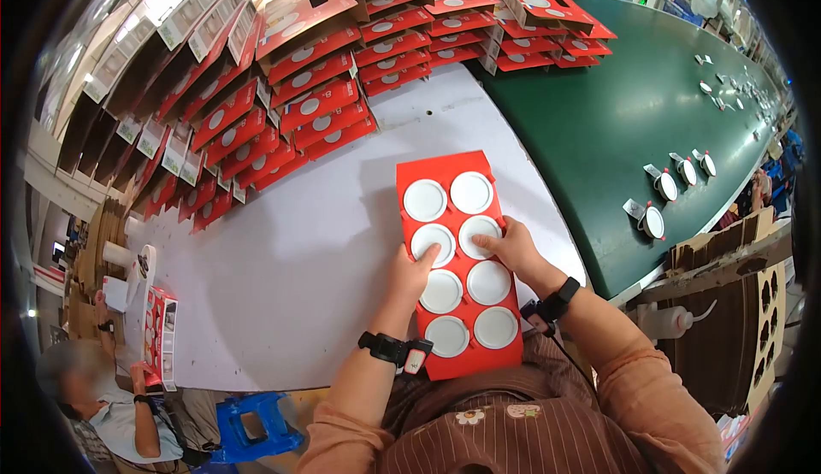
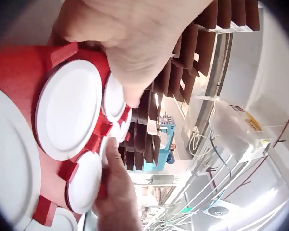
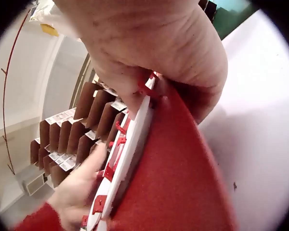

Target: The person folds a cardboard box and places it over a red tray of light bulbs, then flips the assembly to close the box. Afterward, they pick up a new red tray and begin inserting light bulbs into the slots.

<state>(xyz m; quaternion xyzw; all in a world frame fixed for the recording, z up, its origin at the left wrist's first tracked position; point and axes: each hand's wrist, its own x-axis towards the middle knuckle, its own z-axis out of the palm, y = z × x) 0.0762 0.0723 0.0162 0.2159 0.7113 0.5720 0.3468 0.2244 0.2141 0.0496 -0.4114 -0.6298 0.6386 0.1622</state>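
Note:
A red cardboard panel (image 1: 458, 269) with several white round lids (image 1: 441, 292) set in two columns is held out in front of the body, one hand on each long side. My left hand (image 1: 412, 273) grips its left edge, the thumb lying on a lid and the fingers mostly hidden behind. On the opposite edge my right hand (image 1: 522, 252) grips the card, its thumb pressing a lid in the other column. Small red tabs (image 2: 67, 171) stick up around the lids in the left wrist view. From the right wrist, the panel's plain red back (image 3: 168, 163) shows.
Stacked red cartons (image 1: 321, 102) stand along the back of the white table (image 1: 282, 286). To the right runs a green conveyor belt (image 1: 590, 132) carrying small white round pieces (image 1: 652, 222). At far left another person (image 1: 128, 414) handles a red box (image 1: 161, 337), near a blue stool (image 1: 256, 427).

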